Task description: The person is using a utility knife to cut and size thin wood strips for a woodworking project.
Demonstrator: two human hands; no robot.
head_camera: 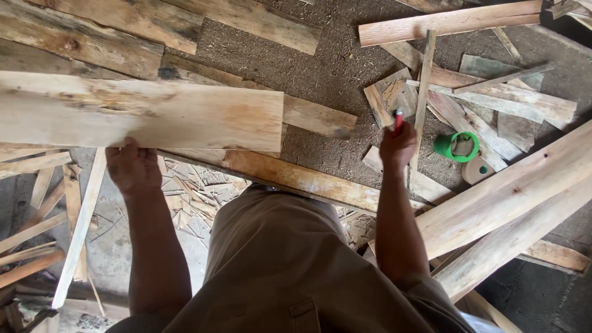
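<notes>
Red tool point(398, 121), perhaps a pencil, mostly hidden in right hand point(398, 147).

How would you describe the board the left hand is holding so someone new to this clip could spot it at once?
Start from the sawdust-covered floor littered with planks and offcuts. On the left of the view, the left hand grips the near edge of a wide pale board lying across darker, weathered planks. It is the broadest, cleanest, lightest piece there, with a squarely cut right end.
</notes>
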